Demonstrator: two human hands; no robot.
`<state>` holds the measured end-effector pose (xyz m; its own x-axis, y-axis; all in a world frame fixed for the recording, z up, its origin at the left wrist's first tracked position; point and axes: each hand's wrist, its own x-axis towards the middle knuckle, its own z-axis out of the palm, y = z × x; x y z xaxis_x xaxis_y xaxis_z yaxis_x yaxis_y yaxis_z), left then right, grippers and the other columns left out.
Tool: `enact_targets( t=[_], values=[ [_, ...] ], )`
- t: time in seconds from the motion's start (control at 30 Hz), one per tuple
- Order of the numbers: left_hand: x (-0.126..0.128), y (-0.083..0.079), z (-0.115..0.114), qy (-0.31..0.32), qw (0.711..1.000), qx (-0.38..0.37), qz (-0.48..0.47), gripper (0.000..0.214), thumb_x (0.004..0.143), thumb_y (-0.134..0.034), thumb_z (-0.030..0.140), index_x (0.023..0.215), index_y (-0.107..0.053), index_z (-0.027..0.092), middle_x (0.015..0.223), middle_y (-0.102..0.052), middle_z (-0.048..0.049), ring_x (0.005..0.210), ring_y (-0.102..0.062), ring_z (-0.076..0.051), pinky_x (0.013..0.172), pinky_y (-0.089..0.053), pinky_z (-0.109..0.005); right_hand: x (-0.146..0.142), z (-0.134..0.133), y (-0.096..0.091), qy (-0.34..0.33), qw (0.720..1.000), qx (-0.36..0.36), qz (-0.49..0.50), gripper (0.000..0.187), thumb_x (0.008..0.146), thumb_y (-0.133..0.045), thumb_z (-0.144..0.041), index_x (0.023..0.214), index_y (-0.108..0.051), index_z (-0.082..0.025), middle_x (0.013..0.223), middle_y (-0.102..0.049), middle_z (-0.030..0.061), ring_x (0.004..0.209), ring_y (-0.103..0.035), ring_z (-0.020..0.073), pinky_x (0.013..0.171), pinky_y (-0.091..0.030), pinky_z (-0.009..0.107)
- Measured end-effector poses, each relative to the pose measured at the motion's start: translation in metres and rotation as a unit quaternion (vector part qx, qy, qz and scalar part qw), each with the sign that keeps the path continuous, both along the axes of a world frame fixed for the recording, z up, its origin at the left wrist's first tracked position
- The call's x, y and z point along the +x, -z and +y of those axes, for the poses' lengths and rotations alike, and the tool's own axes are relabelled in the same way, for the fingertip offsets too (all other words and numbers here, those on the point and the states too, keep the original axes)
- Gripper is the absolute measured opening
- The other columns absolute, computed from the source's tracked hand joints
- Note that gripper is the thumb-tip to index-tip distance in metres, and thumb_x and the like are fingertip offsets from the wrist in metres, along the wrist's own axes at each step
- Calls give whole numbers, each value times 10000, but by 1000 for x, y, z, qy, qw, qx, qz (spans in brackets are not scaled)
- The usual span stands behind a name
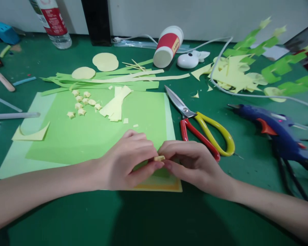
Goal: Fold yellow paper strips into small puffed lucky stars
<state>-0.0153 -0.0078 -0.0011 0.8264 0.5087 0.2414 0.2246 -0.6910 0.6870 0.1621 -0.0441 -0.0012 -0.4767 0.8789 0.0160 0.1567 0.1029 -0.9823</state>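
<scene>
Between my two hands is a small folded piece of pale yellow paper (159,158). My left hand (129,160) pinches it from the left with thumb and forefinger. From the other side my right hand (191,162) closes on it too, fingertips meeting those of the left. Under the hands lie sheets of green paper (66,136). Several small folded paper stars (81,111) rest on these sheets, beside a fanned pile of pale yellow paper strips (115,106). Scissors (187,112) with one red and one yellow handle lie partly open just beyond my right hand.
A blue glue gun (274,126) stands at the right. Behind are green paper strips (133,80), yellow paper circles (105,61), a tipped paper cup (168,46), a white cable (246,94), yellow scraps (236,73) and a water bottle (53,24).
</scene>
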Motion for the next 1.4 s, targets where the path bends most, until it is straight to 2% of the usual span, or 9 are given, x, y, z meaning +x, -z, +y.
enact_targets(
  t=[0.27,0.53,0.73,0.9,1.0,1.1,1.17,1.23,1.4],
  values=[
    [-3,6,5,4,998,-58,-33,277,869,-384,190,603,-448,145,543,-390,30,577,-337,-103,608,-274,-262,0,6,5,-24,998,52,-11,130,836,-449,-163,741,-532,-131,646,-500,16,521,-446,74,430,-355,191],
    [-1,1,3,20,997,-77,-8,312,802,-546,203,516,-442,135,504,-344,56,566,-375,-80,627,-280,-241,2,7,7,-79,987,133,-44,218,862,-424,-178,676,-530,-135,635,-527,29,583,-482,90,511,-378,207],
    [-1,-1,2,-11,991,-134,-15,188,812,-533,242,647,-571,159,579,-455,42,629,-418,-90,665,-305,-227,0,4,12,-13,980,187,-61,228,858,-425,-185,655,-522,-147,591,-519,25,546,-468,95,495,-374,214],
    [-5,-5,4,-81,986,-145,-33,317,828,-488,300,551,-468,147,540,-410,42,578,-382,-88,596,-313,-215,-10,8,2,63,977,184,-93,297,863,-438,-287,632,-559,-146,576,-556,14,467,-492,74,443,-401,192],
    [-8,-7,6,-125,976,-174,-42,393,871,-380,340,531,-425,148,517,-403,41,507,-386,-74,514,-319,-195,-12,25,-11,111,970,160,-149,346,881,-398,-327,655,-574,-133,521,-530,-9,411,-476,66,425,-412,197],
    [-10,-12,5,-121,972,-197,-40,431,907,-229,263,555,-445,142,528,-453,28,502,-432,-66,531,-363,-186,-7,57,-21,112,956,131,-239,395,909,-335,-352,718,-589,-117,475,-497,-30,428,-494,76,452,-439,209],
    [-10,-15,1,-89,975,-203,-25,380,892,-275,227,618,-520,132,575,-518,14,536,-466,-67,546,-376,-177,-3,83,-23,112,936,128,-307,267,888,-424,-326,876,-577,-107,724,-590,4,595,-563,84,564,-486,245],
    [-9,-17,-4,-51,978,-202,-8,312,866,-351,213,660,-569,131,604,-555,5,551,-475,-69,542,-374,-169,-2,108,-24,119,910,150,-367,261,862,-476,-309,1047,-537,-135,1022,-568,58,857,-572,156,727,-493,335],
    [-7,-10,-11,-9,983,-185,13,299,851,-364,176,657,-585,122,638,-594,-20,575,-491,-75,590,-386,-175,-19,153,-22,111,847,215,-473,285,862,-477,-299,1103,-510,-153,1110,-532,78,940,-549,175,790,-472,379]
  ],
)
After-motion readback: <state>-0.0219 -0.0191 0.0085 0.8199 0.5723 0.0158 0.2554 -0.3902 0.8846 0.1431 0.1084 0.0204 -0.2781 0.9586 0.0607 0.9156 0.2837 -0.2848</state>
